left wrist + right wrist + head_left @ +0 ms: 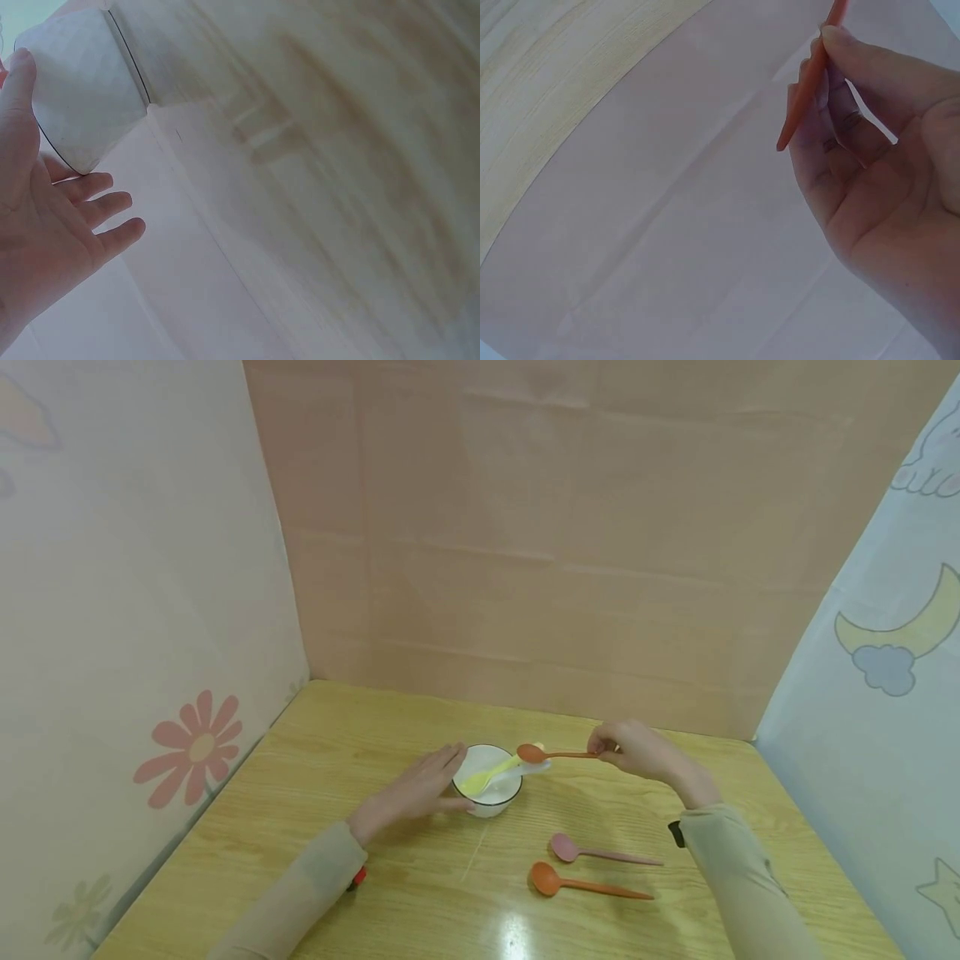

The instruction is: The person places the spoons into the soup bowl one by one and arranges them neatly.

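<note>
My left hand (pixel 417 785) rests against the left side of a white bowl (pixel 489 811) with a dark rim. Its fingers lie nearly straight along the wall, the thumb toward the front. In the left wrist view the thumb touches the bowl's patterned outside (pixel 86 79). Inside lie a yellow spoon (pixel 477 783) and a white spoon (pixel 534 768), their handles leaning over the right rim. My right hand (pixel 636 750) pinches an orange spoon (pixel 531 753) near its handle end, thumb against fingers. The spoon's head points left, overlapping the other two handles in the head view.
A pink spoon (pixel 565 848) and a second orange spoon (pixel 546 879) lie on the wooden table (pixel 420 893), right of the bowl and nearer the front. A small red and black object (pixel 358 877) shows beside the left sleeve. Fabric walls (pixel 525 568) border the table.
</note>
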`<action>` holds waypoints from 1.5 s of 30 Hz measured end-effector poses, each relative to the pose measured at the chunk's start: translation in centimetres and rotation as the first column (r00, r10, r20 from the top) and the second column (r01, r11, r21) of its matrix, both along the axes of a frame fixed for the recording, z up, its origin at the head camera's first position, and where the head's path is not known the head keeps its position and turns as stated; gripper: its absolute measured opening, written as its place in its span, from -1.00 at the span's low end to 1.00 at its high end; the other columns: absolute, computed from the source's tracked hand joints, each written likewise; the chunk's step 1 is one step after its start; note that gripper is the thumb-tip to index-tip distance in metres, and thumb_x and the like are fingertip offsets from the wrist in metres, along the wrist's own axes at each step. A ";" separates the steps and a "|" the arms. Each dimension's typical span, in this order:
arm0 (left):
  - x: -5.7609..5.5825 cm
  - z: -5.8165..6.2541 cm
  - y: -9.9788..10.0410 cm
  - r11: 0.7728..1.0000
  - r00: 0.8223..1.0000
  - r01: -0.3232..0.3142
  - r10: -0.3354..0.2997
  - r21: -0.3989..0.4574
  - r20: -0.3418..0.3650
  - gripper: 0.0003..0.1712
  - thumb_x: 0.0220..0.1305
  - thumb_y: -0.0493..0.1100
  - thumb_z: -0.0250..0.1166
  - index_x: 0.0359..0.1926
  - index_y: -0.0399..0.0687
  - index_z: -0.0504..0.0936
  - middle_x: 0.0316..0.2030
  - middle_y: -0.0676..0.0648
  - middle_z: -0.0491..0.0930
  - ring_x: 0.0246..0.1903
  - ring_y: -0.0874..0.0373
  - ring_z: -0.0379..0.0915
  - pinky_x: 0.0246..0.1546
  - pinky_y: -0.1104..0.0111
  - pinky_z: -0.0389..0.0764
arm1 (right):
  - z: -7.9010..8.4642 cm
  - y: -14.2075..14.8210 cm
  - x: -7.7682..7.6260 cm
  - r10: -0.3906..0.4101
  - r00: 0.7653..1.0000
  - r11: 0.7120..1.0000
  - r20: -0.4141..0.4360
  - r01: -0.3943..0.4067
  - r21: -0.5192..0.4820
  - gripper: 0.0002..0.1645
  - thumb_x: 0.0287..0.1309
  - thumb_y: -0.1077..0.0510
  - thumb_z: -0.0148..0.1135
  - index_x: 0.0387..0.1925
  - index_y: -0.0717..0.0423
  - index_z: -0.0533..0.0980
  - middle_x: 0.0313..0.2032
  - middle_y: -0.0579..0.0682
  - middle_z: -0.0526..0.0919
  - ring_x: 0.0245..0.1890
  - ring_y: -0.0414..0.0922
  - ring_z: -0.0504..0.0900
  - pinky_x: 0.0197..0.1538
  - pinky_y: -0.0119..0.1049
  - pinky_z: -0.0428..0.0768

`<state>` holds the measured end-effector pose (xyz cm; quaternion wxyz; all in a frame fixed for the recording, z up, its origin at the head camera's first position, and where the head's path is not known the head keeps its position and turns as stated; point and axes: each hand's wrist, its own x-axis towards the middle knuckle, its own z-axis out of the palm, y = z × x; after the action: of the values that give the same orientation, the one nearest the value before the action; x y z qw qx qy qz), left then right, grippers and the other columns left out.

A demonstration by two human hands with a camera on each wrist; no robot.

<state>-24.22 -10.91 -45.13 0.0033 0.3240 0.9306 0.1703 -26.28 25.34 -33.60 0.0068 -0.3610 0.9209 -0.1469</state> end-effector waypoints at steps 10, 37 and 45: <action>-0.1 0.0 -0.1 1.000 1.000 0.002 -0.002 0.001 -0.006 0.11 0.30 0.33 0.20 0.53 -0.32 -0.01 0.53 -0.30 0.04 0.52 -0.23 0.02 0.47 -0.11 0.17 | 0.4 -1.5 -0.3 0.054 0.998 0.998 -0.036 -0.054 0.010 -0.87 0.16 0.40 0.28 -0.34 0.14 0.64 -0.38 -0.02 0.73 -0.38 -0.21 0.66 -0.32 -0.36 0.64; -0.1 -0.4 -0.2 1.000 1.000 -0.009 0.009 0.001 -0.009 0.11 0.30 0.35 0.19 0.54 -0.28 0.00 0.53 -0.28 0.06 0.52 -0.21 0.01 0.49 -0.06 0.17 | -0.2 -5.3 -1.4 0.109 0.994 0.992 -0.020 -0.107 0.072 -0.87 0.11 0.41 0.32 -0.40 0.15 0.64 -0.42 -0.03 0.69 -0.44 -0.30 0.49 -0.35 -0.44 0.50; 0.0 -0.2 -0.2 1.000 1.000 -0.004 0.004 0.004 -0.018 0.10 0.30 0.33 0.20 0.53 -0.31 0.02 0.52 -0.29 0.07 0.51 -0.24 0.03 0.48 -0.07 0.17 | -0.4 -6.1 -1.7 0.134 0.991 0.987 -0.031 -0.130 0.092 -0.88 0.10 0.40 0.33 -0.41 0.14 0.64 -0.43 -0.06 0.68 -0.45 -0.30 0.46 -0.36 -0.47 0.47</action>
<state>-24.22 -11.13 -45.33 -0.0062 0.3237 0.9309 0.1689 -27.96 19.26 -33.98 0.0155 -0.4232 0.9006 -0.0978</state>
